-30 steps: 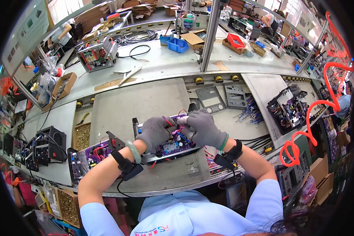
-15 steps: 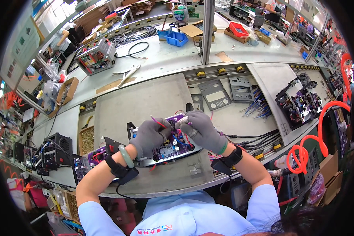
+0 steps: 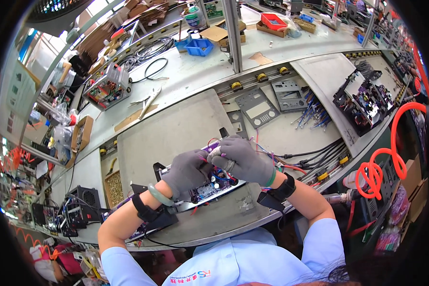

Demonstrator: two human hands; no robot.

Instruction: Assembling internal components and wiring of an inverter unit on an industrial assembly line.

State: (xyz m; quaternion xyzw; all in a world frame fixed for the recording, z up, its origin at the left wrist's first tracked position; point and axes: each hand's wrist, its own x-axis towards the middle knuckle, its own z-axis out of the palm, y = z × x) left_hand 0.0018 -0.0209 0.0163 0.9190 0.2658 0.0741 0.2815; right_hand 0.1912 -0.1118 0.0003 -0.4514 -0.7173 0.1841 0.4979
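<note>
A metal-framed unit with a purple circuit board (image 3: 206,191) lies in front of me, and its parts and wires are partly covered by my hands. My left hand (image 3: 188,169), in a grey glove, is closed above the board, with a bit of pink wire showing at its fingertips. Close against it, my right hand (image 3: 245,161) is also gloved and closed, fingers pinched together. Whitish wrapping covers some of its fingertips. What the right fingers hold is hidden. Both wrists wear black straps.
Grey front panels (image 3: 257,108) and a bundle of blue-white wires (image 3: 314,112) lie beyond my right hand. Black cables (image 3: 319,155) run beside it. Another circuit assembly (image 3: 364,100) stands at right, near a coiled orange hose (image 3: 395,157). Pliers (image 3: 150,102) lie on the far bench.
My hands have come together, fingertips meeting. The pink wire that stuck up from my left hand now shows only as a short bit between them. The whole view has shifted and tilted.
</note>
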